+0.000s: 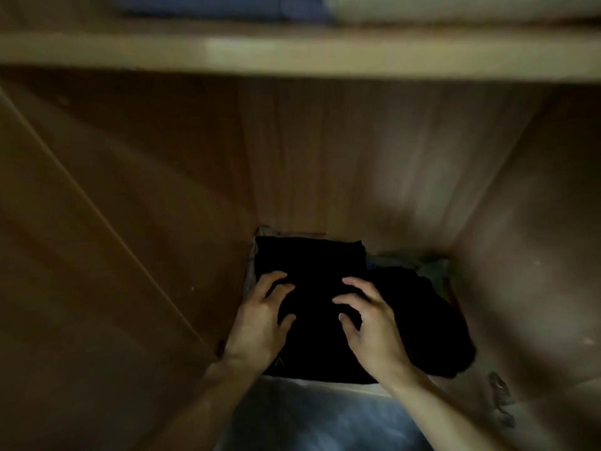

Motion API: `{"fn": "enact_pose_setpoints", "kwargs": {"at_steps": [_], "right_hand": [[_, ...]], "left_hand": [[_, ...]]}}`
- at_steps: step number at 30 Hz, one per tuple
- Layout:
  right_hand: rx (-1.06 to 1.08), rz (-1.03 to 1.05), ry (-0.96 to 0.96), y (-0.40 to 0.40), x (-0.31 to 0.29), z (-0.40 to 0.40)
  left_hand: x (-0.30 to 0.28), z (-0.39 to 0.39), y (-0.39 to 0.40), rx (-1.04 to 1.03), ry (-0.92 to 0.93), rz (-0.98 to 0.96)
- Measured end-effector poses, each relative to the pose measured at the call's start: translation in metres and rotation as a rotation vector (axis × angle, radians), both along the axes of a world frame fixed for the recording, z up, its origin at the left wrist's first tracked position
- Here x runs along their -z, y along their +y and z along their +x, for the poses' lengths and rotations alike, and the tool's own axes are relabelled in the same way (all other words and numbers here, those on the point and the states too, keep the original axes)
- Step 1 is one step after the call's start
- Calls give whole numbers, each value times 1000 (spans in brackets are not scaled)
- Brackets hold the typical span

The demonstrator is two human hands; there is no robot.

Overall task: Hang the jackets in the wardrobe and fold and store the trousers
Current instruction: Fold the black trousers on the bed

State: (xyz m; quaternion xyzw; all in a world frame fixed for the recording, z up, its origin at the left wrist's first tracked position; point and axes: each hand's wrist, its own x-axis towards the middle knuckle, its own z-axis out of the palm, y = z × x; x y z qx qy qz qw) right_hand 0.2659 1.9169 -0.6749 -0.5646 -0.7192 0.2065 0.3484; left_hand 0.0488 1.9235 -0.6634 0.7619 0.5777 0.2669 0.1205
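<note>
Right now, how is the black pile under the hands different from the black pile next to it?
The folded black trousers lie flat with straight edges; the other dark garment looks lumpy and rounded. Both hands, the left hand and the right hand, rest on the folded trousers; nothing touches the dark garment. The trousers sit left, the garment right. Both are black, on the wardrobe floor.

Two hands, the left hand (pixel 263 315) and right hand (pixel 367 323), are resting on one folded black garment (pixel 312 265); right of it, seemingly one more dark heap (pixel 432 323) is lying; one shelf (pixel 292 56) is spanning above.
</note>
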Motion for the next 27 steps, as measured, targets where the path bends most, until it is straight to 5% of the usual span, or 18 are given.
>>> {"fn": "enact_pose_setpoints", "kwargs": {"at_steps": [7, 15, 27], "right_hand": [[-14, 49, -69, 82, 155, -13], [22, 97, 8, 128, 260, -19], [28, -116, -250, 131, 420, -49]], "left_hand": [[152, -12, 74, -37, 39, 102], [248, -21, 126, -1, 34, 155], [411, -43, 138, -104, 168, -174]]}}
